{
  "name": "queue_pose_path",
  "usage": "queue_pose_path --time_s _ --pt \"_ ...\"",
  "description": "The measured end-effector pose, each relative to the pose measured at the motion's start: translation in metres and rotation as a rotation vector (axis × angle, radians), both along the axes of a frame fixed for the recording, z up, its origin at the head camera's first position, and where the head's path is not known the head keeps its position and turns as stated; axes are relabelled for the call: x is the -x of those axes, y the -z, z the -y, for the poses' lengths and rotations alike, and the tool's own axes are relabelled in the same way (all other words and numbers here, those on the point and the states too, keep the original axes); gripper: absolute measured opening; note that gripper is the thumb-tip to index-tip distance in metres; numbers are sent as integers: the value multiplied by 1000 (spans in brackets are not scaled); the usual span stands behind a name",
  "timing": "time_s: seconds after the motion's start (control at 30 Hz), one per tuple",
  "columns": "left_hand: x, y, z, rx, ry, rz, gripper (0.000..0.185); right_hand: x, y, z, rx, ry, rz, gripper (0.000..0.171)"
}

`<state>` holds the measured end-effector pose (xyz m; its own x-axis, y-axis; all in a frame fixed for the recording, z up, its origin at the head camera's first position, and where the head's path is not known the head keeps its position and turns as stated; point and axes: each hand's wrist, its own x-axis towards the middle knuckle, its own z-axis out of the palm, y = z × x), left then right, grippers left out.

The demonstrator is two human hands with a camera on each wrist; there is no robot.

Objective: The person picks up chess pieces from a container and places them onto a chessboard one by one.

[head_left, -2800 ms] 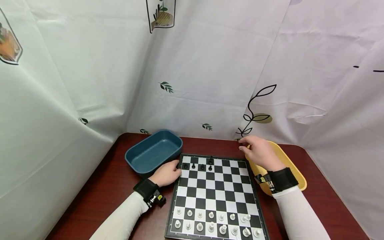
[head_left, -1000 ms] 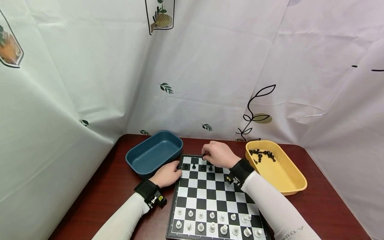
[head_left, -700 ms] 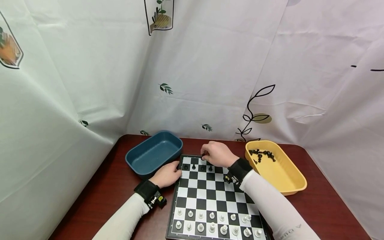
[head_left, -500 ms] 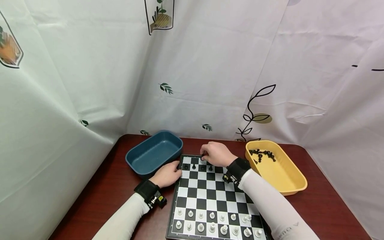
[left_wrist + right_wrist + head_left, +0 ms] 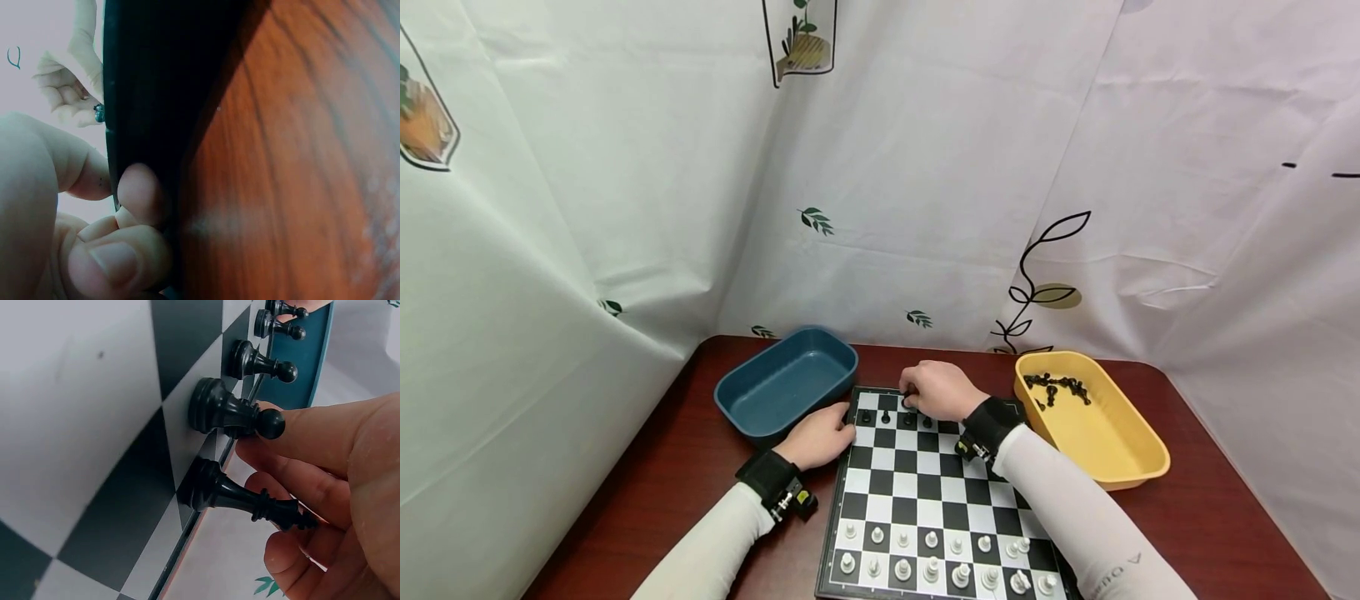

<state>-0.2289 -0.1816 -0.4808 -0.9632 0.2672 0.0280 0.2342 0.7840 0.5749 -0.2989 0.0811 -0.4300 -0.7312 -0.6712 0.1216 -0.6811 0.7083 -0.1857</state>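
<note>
A black-and-white chessboard [image 5: 925, 492] lies on the table. My left hand [image 5: 815, 436] grips its left edge, fingers curled at the rim in the left wrist view. Over the far row my right hand [image 5: 942, 390] pinches a small black chess piece [image 5: 99, 113] between thumb and fingers; most of it is hidden, so I cannot tell its kind. Beside those fingers in the right wrist view stands a black king [image 5: 250, 500]. A black pawn [image 5: 215, 409] is in front of the fingertips, with several more along the row. White chess pieces [image 5: 931, 569] fill the near two rows.
Behind the left hand stands a blue bin [image 5: 784, 383], close to the board's corner. A yellow bin [image 5: 1101, 442] at the right holds several loose black chess pieces [image 5: 1054, 387]. A patterned white cloth [image 5: 880, 250] hangs behind the dark red table [image 5: 647, 517].
From over the yellow bin, my right hand has moved left to the board's far row, then sunk slightly with the black piece. My left hand has stayed at the board's edge.
</note>
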Motion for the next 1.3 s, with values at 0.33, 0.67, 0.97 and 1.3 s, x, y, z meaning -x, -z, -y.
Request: queue_pose_path --time_s 0.33,0.67,0.97,1.3 --pt "-1 4 1 7 -5 5 40 -2 4 -1 3 5 5 12" --pt "-1 2 2 0 3 -11 38 -8 -20 -27 88 40 -72 16" --pt "0 6 3 -2 -11 1 34 -14 -40 -67 187 140 -101 19" --pt "2 5 2 6 -8 10 41 -23 -46 -127 253 274 -92 20"
